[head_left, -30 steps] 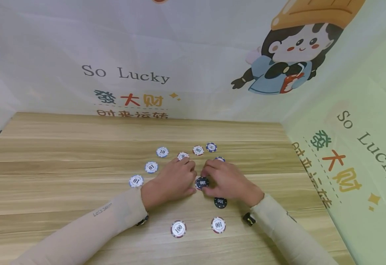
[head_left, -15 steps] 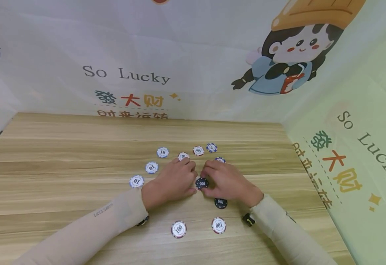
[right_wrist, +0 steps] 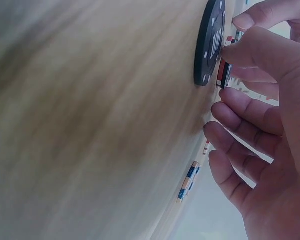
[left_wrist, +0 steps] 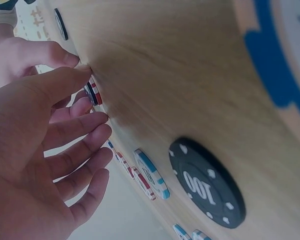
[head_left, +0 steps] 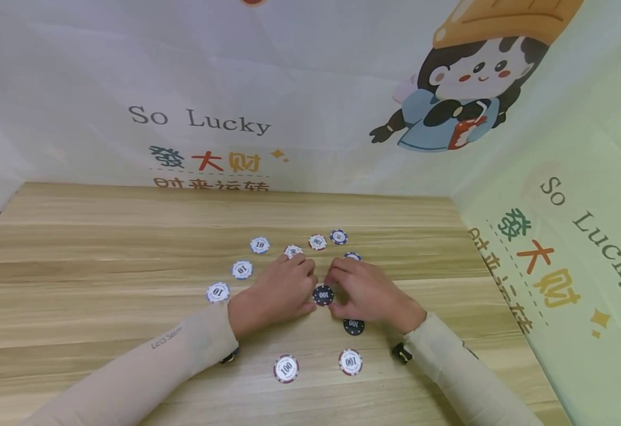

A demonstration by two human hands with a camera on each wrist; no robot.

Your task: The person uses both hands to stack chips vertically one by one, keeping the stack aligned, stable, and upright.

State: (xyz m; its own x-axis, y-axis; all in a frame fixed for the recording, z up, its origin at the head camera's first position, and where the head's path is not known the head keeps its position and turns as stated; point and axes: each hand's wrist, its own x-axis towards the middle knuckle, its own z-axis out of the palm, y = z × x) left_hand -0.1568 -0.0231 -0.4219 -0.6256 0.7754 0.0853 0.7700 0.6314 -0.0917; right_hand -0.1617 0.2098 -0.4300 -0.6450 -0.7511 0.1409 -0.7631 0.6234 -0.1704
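Two stacked poker chips, a black "100" chip point(head_left: 323, 294) on top of a red-and-white one point(left_wrist: 97, 92), lie on the wooden table between my hands. My left hand point(head_left: 280, 289) holds the left side of the stack, with thumb and index finger at its edge. From the other side, my right hand point(head_left: 368, 290) curls its thumb and index finger around the same stack. The other fingers of both hands are bent, tips low near the tabletop. Beside the right hand lies another black chip point(head_left: 353, 326), partly covered by it in the head view.
White-faced chips with blue rims, such as one chip point(head_left: 217, 291), lie left and behind. A red-rimmed chip point(head_left: 318, 242) and a blue-rimmed chip point(head_left: 339, 237) are at the back. Two dark-red-rimmed chips point(head_left: 286, 368) lie nearer me. Printed cloth point(head_left: 310, 106) borders the table.
My right thumb has drawn slightly right, off the black top chip, leaving its face fully visible. The left hand keeps its place, and the other chips lie as before.
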